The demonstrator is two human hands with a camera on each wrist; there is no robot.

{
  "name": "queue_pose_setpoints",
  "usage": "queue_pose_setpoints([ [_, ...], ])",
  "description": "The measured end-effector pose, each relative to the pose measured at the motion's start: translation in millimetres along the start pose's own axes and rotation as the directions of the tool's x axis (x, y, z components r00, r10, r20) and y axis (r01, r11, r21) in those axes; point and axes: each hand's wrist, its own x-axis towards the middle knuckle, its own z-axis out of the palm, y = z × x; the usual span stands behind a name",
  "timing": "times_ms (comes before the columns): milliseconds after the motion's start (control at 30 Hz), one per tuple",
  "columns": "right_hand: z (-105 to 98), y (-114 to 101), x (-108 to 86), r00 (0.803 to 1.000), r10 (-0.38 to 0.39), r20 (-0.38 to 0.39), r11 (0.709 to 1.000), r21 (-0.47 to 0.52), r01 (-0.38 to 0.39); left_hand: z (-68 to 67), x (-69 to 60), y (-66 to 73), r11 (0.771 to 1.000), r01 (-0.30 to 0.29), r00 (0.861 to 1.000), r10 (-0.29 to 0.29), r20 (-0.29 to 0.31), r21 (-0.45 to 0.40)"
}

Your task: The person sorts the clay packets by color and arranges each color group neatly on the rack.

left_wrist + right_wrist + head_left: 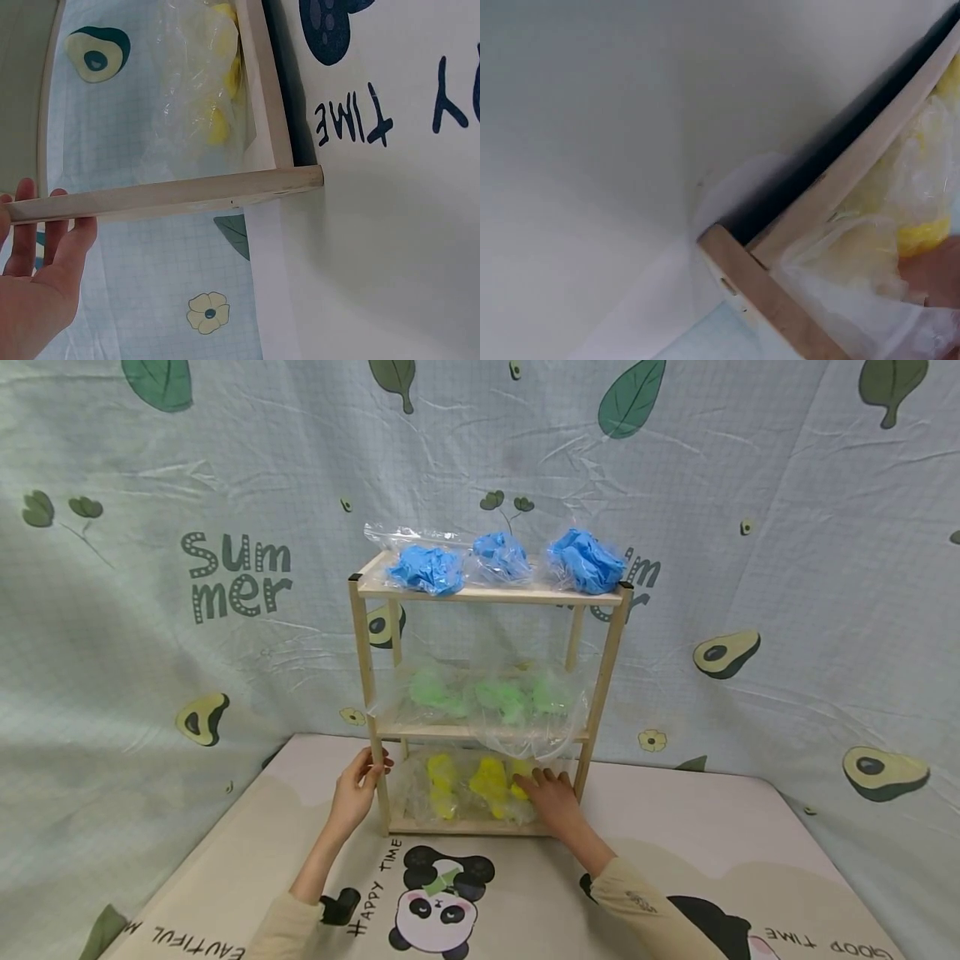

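Note:
A small wooden shelf point(480, 828) has three levels. My left hand point(356, 789) holds its left front post point(165, 196), with fingers passing behind the wood in the left wrist view. On the bottom level lie clear plastic bags with yellow contents point(490, 783). At the right end of that level, my right hand point(557, 802) rests with spread fingers on the rightmost yellow bag point(521, 777). The right wrist view shows only part of this hand point(934, 271), against the yellow bag point(922, 236); its fingertips are hidden there.
Clear bags with green contents point(502, 700) lie on the middle level, one overhanging its front edge. Three bags with crumpled blue contents point(427, 570) sit on top. A printed cloth point(247, 693) hangs behind. The shelf stands on a panda-patterned table cover point(540, 893).

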Motion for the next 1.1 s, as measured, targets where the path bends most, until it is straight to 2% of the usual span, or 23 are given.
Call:
queue_pose_setpoints([
  [133,-5,-1,-6.2,0.996,0.002,0.093,0.998,0.067,-0.009,0.7,-0.6,0.5,1.000,-0.019,1.000,0.019,0.014,0.001],
  [267,-13,-3,-11.0,0.978,-0.006,0.209,0.985,0.171,-0.031,1.5,-1.1,-0.1,1.000,-0.023,1.000,0.023,0.012,-0.008],
  [367,-16,-4,-13.8,0.962,-0.029,0.271,0.983,0.183,-0.022,2.0,-1.0,-0.9,1.000,-0.005,1.000,0.005,0.010,-0.012],
  [500,-19,-6,-15.5,0.947,-0.050,0.316,0.986,0.169,-0.004,1.9,-1.0,-0.9,1.000,0.017,1.000,-0.017,0.009,-0.008],
  [667,-22,-9,-15.7,0.937,-0.050,0.346,0.983,0.184,-0.015,0.6,-1.1,-0.3,0.999,0.038,0.999,-0.038,0.017,0.000],
  [867,-24,-13,-19.3,0.933,-0.012,0.361,0.968,0.239,-0.079,-0.4,-1.0,0.9,0.999,0.050,0.998,-0.050,0.047,0.003],
  [1100,-28,-12,-22.7,0.952,-0.006,0.306,0.972,0.227,-0.067,-3.3,-0.3,1.1,0.998,0.065,0.996,-0.064,0.067,-0.015],
])
